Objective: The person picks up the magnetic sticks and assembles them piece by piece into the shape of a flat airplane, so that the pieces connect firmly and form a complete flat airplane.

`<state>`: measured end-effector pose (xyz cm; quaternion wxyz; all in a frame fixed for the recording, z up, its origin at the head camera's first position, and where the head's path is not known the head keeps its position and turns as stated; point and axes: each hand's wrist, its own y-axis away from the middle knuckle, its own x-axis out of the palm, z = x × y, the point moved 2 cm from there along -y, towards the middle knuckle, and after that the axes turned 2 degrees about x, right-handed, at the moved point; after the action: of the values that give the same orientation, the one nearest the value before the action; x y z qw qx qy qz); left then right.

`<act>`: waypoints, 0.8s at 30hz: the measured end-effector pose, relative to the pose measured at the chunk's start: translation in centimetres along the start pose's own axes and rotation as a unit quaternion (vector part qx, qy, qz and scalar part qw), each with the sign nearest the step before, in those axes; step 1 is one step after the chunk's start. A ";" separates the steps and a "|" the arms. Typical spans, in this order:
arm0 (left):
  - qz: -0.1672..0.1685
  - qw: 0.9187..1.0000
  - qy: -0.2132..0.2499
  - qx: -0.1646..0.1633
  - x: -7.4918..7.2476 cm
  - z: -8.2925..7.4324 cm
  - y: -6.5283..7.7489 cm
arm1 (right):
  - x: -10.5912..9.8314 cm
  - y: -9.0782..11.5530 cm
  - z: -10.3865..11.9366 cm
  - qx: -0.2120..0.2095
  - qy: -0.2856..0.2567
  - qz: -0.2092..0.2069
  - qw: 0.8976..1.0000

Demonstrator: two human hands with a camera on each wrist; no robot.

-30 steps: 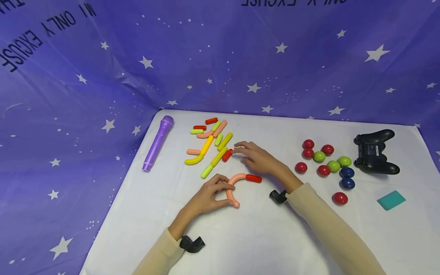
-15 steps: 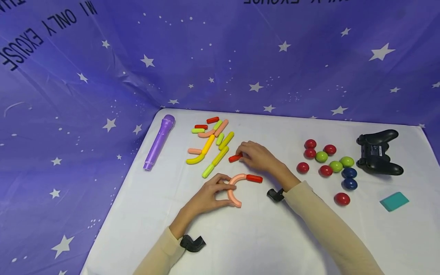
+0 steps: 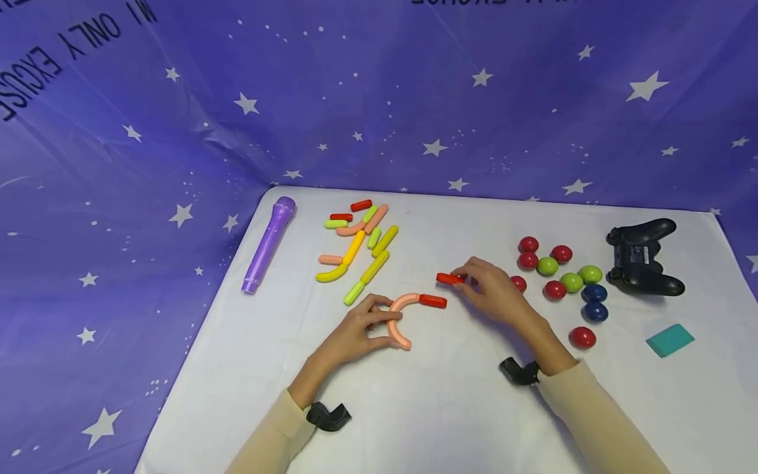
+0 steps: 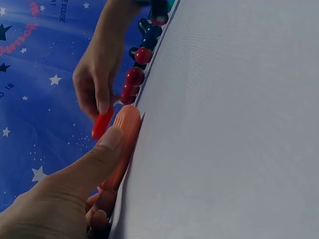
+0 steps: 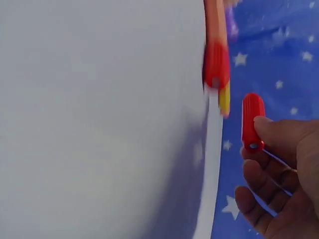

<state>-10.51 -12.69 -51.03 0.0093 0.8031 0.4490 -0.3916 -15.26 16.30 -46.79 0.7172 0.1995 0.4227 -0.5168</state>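
My left hand (image 3: pixel 358 332) pinches a curved salmon-pink toy stick (image 3: pixel 395 328) between thumb and fingers, low over the white table. A short red stick (image 3: pixel 433 301) is joined to the curve's upper end. In the left wrist view, the thumb presses along the pink piece (image 4: pixel 128 144). Another short red stick (image 3: pixel 450 278) is pinched by my right hand (image 3: pixel 494 293), just above and right of the joined red end. In the right wrist view, this loose red stick (image 5: pixel 253 122) shows a small grey dot on its end, and the two red pieces stand apart.
Several coloured sticks (image 3: pixel 355 247) lie at the back left beside a purple toy microphone (image 3: pixel 269 243). Red, green and blue egg-shaped pieces (image 3: pixel 555 289) lie to the right, near a black game controller (image 3: pixel 639 257) and a teal block (image 3: pixel 670 340). Starred purple cloth (image 3: pixel 379 99) hangs behind.
My right hand has picked up the short red stick from beside the yellow sticks and carried it right and slightly nearer. The left hand keeps its grip on the pink curve in nearly the same place.
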 end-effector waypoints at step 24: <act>-0.012 1.000 -0.014 0.005 0.2 0.5 -0.4 | 4.9 6.5 5.2 -0.045 -0.028 0.035 0.998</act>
<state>-11.05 -12.54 -51.41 0.0064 0.7921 0.4567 -0.4048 -6.68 12.23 -48.81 0.7549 0.1669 0.4180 -0.4769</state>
